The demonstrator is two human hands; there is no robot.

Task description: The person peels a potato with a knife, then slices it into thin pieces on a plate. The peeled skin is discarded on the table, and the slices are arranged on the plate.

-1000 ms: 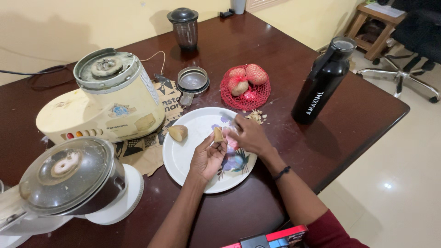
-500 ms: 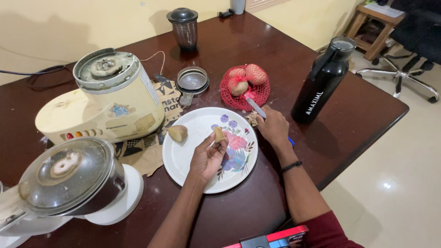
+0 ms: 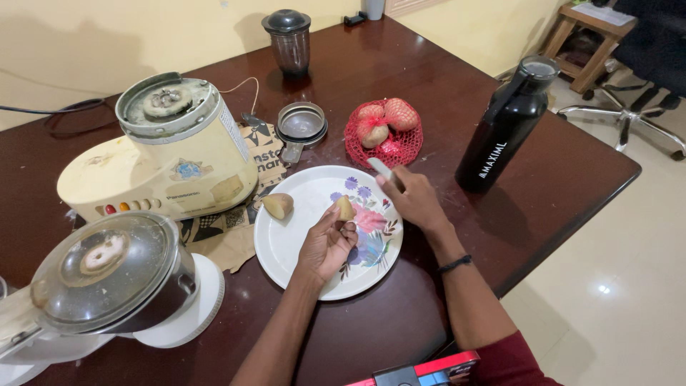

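My left hand (image 3: pixel 326 245) is over a white flowered plate (image 3: pixel 286 246) and pinches a small piece of potato (image 3: pixel 346 208) between thumb and fingers. My right hand (image 3: pixel 413 200) is at the plate's right rim, closed on a knife whose blade (image 3: pixel 379 169) points up and left toward the red net bag. A second, half potato (image 3: pixel 277 206) lies on the plate's left side. The red net bag (image 3: pixel 386 134) of whole potatoes lies just beyond the plate.
A cream mixer-grinder base (image 3: pixel 161 156) stands at left on brown paper. A steel jar with a lid (image 3: pixel 107 275) is at the near left. A small steel lid (image 3: pixel 301 124), a dark jar (image 3: pixel 289 41) and a black bottle (image 3: pixel 506 126) stand around.
My right hand left the potato piece, swung out to the plate's right rim with the knife, and has now come back a little toward the plate. The left hand kept its hold.
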